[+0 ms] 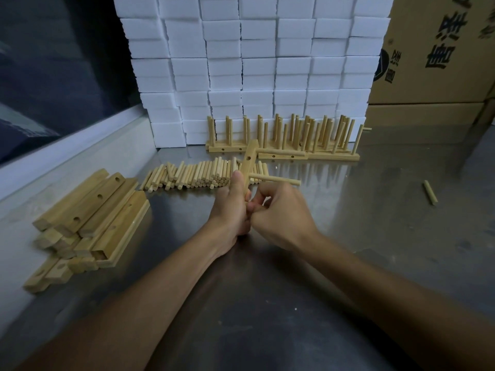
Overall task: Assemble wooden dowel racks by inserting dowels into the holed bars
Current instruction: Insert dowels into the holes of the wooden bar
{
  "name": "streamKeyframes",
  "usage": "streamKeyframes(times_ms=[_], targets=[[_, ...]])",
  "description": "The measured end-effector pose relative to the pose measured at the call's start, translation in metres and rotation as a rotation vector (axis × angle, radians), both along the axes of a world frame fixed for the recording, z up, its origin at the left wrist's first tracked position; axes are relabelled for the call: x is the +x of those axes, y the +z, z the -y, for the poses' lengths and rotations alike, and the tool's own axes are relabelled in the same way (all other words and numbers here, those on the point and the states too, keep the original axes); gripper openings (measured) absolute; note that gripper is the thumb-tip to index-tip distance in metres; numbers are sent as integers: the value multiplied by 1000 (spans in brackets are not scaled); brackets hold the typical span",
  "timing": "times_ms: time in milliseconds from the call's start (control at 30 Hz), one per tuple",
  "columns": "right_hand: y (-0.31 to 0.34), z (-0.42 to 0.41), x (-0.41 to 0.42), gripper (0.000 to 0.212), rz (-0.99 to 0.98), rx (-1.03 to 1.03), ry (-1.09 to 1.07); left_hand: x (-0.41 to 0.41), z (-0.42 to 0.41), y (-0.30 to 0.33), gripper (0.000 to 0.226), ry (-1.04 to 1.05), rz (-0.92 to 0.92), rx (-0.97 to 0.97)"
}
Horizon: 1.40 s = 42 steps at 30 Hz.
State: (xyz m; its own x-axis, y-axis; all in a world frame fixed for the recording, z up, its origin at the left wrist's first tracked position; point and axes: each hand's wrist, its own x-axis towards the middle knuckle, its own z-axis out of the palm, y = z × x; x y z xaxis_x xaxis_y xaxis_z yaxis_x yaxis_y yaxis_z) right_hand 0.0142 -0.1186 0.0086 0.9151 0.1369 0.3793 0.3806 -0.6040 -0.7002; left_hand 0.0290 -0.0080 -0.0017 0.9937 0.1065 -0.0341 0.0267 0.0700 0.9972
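Wooden bar (249, 159), one dowel (276, 179) inserted

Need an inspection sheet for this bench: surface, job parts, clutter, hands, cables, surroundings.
Surface: metal table, scuffed and reflective.
Job's things: holed bar held upright, one dowel sticking out of it to the right; loose dowel pile behind the hands; bar stack at left; finished racks standing in a row at the back.
Clutter: stray dowel lying alone at right.
Grippers: left hand grips the bar; right hand has fingers curled at the bar's lower part, what it pinches is hidden.
Cables: nothing seen.
Surroundings: white foam blocks stacked behind; cardboard boxes at right; dark window at left.
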Motion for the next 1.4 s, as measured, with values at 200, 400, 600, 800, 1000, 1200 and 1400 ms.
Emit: streamKeyframes(times_ms=[200,400,600,800,1000,1200,1400], targets=[[5,0,2,16,-113,77,-30,1,2,0,59,39,40,79],[9,1,-4,16,54,-143,-35,5,5,-2,60,90,46,173],[10,6,-8,20,324,-390,69,7,4,-2,59,83,32,203],[6,3,-1,18,42,-85,-25,8,4,-2,55,66,51,221],[5,5,7,30,-208,161,-9,9,5,-3,59,60,67,233],[9,10,13,26,-150,53,27,10,4,-4,58,57,72,208],[17,22,22,16,26,-221,150,9,1,-3,55,-49,16,32]])
